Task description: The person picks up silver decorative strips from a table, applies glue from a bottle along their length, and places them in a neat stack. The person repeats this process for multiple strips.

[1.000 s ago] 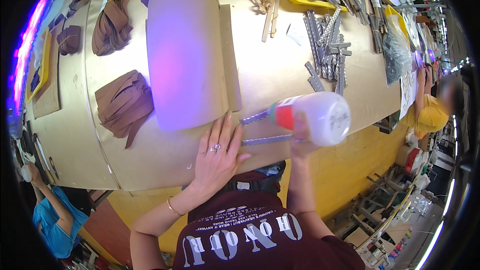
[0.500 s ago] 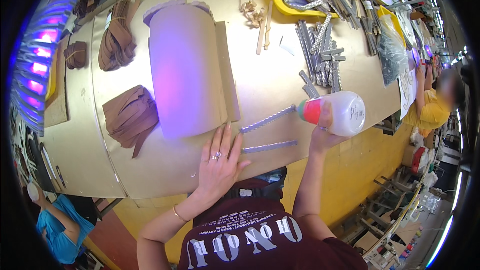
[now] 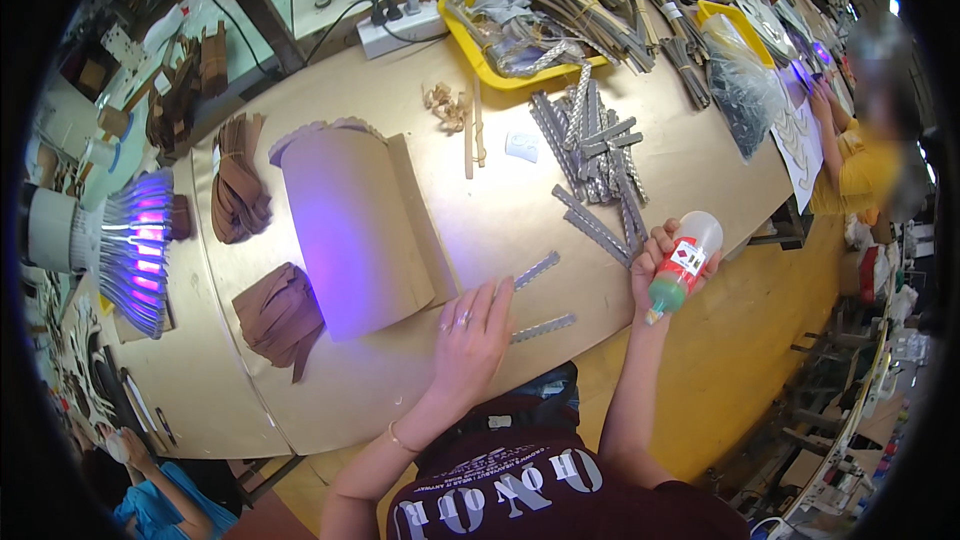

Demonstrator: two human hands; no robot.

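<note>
My left hand (image 3: pixel 474 338) lies flat on the tan table covering, fingers stretched and close together. Its fingers cover the near ends of two short grey braided strips, an upper strip (image 3: pixel 537 270) and a lower strip (image 3: pixel 544 328), which stick out to the right. Off to the right, my right hand (image 3: pixel 648 268) grips a squeeze bottle (image 3: pixel 688 258) with a red-and-white label and a green top. The bottle is tilted, nozzle down toward me, near the table's front edge. Just beyond that hand lies a pile of similar grey strips (image 3: pixel 600 145).
A curved brown board (image 3: pixel 350 220) stands left of centre, beside bundled brown strips (image 3: pixel 278 315). A finned lamp (image 3: pixel 135 240) glows purple at left. Behind are a yellow tray (image 3: pixel 470 60) and a white power strip (image 3: pixel 400 35). Co-workers in yellow (image 3: pixel 868 170) and blue (image 3: pixel 180 505) are nearby.
My right hand has drawn the bottle away from the upper strip and turned its nozzle from leftward to down toward me. My left hand has shifted right, over more of the strips.
</note>
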